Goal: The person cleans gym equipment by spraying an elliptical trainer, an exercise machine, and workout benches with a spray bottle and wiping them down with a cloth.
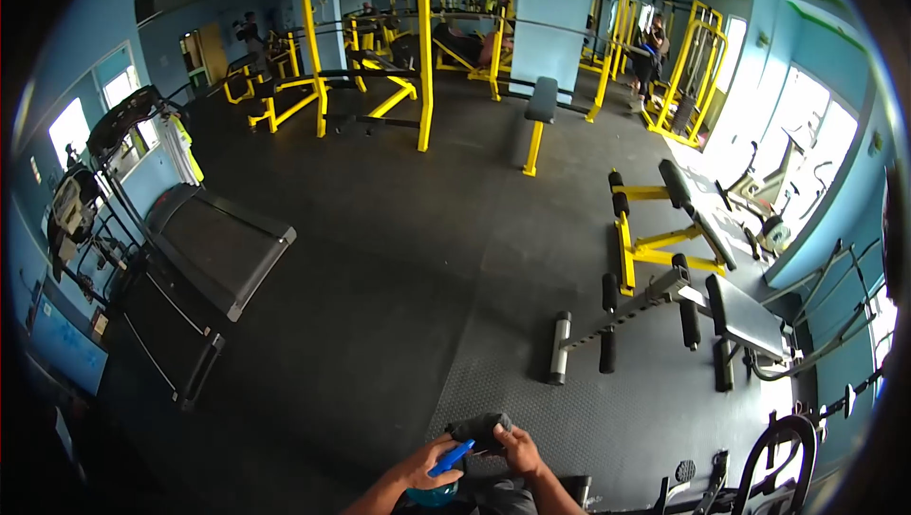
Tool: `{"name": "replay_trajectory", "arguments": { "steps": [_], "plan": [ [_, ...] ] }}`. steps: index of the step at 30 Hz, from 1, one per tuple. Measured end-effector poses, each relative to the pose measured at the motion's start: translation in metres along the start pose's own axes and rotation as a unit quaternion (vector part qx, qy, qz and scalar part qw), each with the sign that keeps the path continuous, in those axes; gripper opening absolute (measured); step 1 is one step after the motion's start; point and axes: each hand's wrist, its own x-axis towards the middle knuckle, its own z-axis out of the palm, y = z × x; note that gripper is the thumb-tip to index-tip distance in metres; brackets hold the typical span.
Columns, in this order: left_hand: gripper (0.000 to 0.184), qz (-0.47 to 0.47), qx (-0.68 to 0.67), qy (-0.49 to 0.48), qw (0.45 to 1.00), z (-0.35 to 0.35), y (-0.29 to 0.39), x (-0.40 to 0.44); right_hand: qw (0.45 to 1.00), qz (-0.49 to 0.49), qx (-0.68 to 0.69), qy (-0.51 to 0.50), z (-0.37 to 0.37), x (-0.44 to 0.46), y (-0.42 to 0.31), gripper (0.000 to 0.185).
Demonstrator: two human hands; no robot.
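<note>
Near the bottom centre, my left hand is closed around a spray bottle with a blue trigger head and a teal body. A dark bunched cloth sits between my two hands, just above the bottle. The fingers and thumb of my right hand grip the cloth's right side. My left fingertips are close to the cloth's left edge; whether they touch it is unclear. The lower part of the bottle is partly hidden by my left hand.
Two treadmills stand at the left. On the right are a yellow-framed bench and a grey-framed bench. Yellow racks line the back, where a person stands at the right. Dark matting covers the floor.
</note>
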Motion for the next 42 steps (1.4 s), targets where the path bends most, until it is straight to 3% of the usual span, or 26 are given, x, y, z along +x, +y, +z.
{"name": "replay_trajectory", "arguments": {
  "steps": [4, 6, 8, 9, 10, 12, 14, 16, 20, 22, 24, 25, 26, 28, 30, 31, 32, 33, 34, 35, 36, 37, 38, 40, 41, 42],
  "plan": [
    [0.05, 0.05, 0.017, 0.085, 0.995, -0.039, -0.025, -0.029, 0.997, -0.001, -0.074, 0.004, 0.048, 0.027, 0.035, 0.035],
    [0.052, 0.068, 0.017, 0.141, 0.987, -0.053, -0.036, -0.029, 0.996, -0.087, -0.035, -0.003, 0.071, 0.037, 0.047, 0.035],
    [0.057, 0.102, 0.051, 0.123, 0.986, -0.067, -0.056, -0.018, 0.996, -0.049, -0.075, 0.025, 0.069, 0.059, 0.07, 0.036],
    [0.059, 0.134, 0.034, 0.174, 0.975, -0.068, -0.05, -0.009, 0.987, -0.137, -0.067, 0.048, 0.081, 0.058, 0.059, 0.024],
    [0.061, 0.162, 0.012, 0.224, 0.961, -0.071, -0.049, 0.002, 0.991, -0.12, -0.038, 0.051, 0.085, 0.063, 0.052, 0.025],
    [0.054, 0.157, 0.025, 0.195, 0.968, -0.083, -0.055, 0.029, 0.996, -0.062, -0.03, 0.055, 0.084, 0.077, 0.037, 0.026],
    [0.05, 0.043, -0.111, 0.165, 0.979, -0.093, -0.051, 0.056, 0.997, -0.065, -0.03, 0.031, 0.067, 0.106, 0.033, 0.028],
    [0.049, 0.03, -0.236, 0.125, 0.963, -0.102, -0.065, 0.091, 0.995, -0.075, -0.054, 0.034, 0.055, 0.131, 0.016, 0.032],
    [0.046, 0.05, -0.239, 0.083, 0.966, -0.146, -0.058, 0.162, 0.996, -0.086, 0.012, -0.027, 0.038, 0.181, -0.036, 0.034],
    [0.046, 0.033, -0.234, 0.047, 0.97, -0.172, -0.049, 0.198, 0.997, -0.073, 0.036, 0.006, 0.025, 0.212, -0.054, 0.034],
    [0.045, 0.026, -0.215, 0.038, 0.976, -0.188, -0.035, 0.23, 0.999, -0.038, -0.006, -0.032, -0.001, 0.257, -0.052, 0.042],
    [0.046, 0.087, -0.184, 0.03, 0.979, -0.191, -0.022, 0.249, 0.992, -0.125, -0.018, -0.001, 0.007, 0.239, -0.091, 0.035],
    [0.046, 0.091, -0.184, -0.008, 0.979, -0.193, -0.025, 0.269, 0.991, -0.131, -0.021, 0.003, -0.009, 0.259, -0.086, 0.041],
    [0.048, 0.061, -0.19, -0.019, 0.98, -0.201, -0.047, 0.299, 0.996, -0.02, 0.046, 0.074, -0.036, 0.298, -0.081, 0.05],
    [0.051, 0.054, -0.188, -0.094, 0.976, -0.201, -0.062, 0.337, 0.977, 0.049, 0.13, 0.164, -0.049, 0.288, -0.117, 0.053],
    [0.052, 0.149, -0.087, -0.092, 0.981, -0.196, -0.072, 0.358, 0.965, 0.037, 0.183, 0.186, -0.071, 0.298, -0.106, 0.063],
    [0.053, 0.245, 0.016, -0.088, 0.965, -0.197, -0.078, 0.374, 0.952, -0.017, 0.227, 0.205, -0.094, 0.315, -0.084, 0.055],
    [0.055, 0.166, 0.058, -0.204, 0.963, -0.201, -0.011, 0.389, 0.956, -0.014, 0.179, 0.233, -0.105, 0.313, -0.087, 0.048],
    [0.054, 0.189, 0.071, -0.28, 0.938, -0.193, -0.014, 0.414, 0.956, -0.007, 0.131, 0.264, -0.117, 0.309, -0.087, 0.043],
    [0.055, 0.177, 0.086, -0.35, 0.916, -0.185, 0.004, 0.432, 0.954, -0.105, -0.103, 0.262, -0.135, 0.307, -0.079, 0.038],
    [0.056, 0.162, 0.095, -0.418, 0.889, -0.171, 0.027, 0.448, 0.892, -0.179, -0.337, 0.245, -0.15, 0.301, -0.068, 0.034],
    [0.056, 0.164, 0.089, -0.44, 0.879, -0.154, 0.038, 0.458, 0.944, -0.084, 0.033, 0.318, -0.14, 0.287, -0.09, 0.031],
    [0.06, 0.194, 0.115, -0.492, 0.841, -0.138, 0.046, 0.472, 0.941, -0.075, 0.019, 0.33, -0.149, 0.275, -0.085, 0.03],
    [0.063, 0.224, 0.15, -0.566, 0.779, -0.112, 0.065, 0.496, 0.865, -0.182, -0.224, 0.411, -0.154, 0.249, -0.082, 0.02],
    [0.062, 0.24, 0.168, -0.612, 0.734, -0.096, 0.076, 0.505, 0.86, -0.267, 0.091, 0.424, -0.167, 0.263, -0.056, 0.019],
    [0.061, 0.254, 0.183, -0.654, 0.689, -0.08, 0.08, 0.513, 0.849, -0.224, 0.156, 0.452, -0.159, 0.238, -0.076, 0.02]
  ]
}}
